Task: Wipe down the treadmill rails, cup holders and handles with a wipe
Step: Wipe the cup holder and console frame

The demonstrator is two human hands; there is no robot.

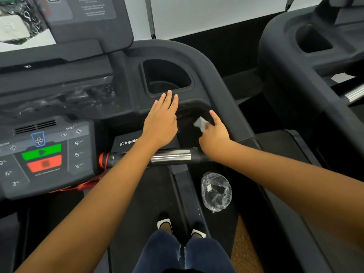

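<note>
My left hand [161, 119] lies flat with straight fingers on the black console ledge, just below the cup holder [166, 75]. My right hand [213, 133] pinches a small grey-white wipe [201, 124] against the dark recess beside the right rail [226, 91], with its index finger stretched out. The short handle [171, 156], with a chrome sensor band, runs across beneath both wrists.
The control panel [47, 152] with green and red buttons sits at the left, a red safety cord [102, 160] beside it. A crumpled clear plastic wrapper [215, 192] lies on the side deck. A second treadmill [307, 46] stands at the right. My feet are on the belt below.
</note>
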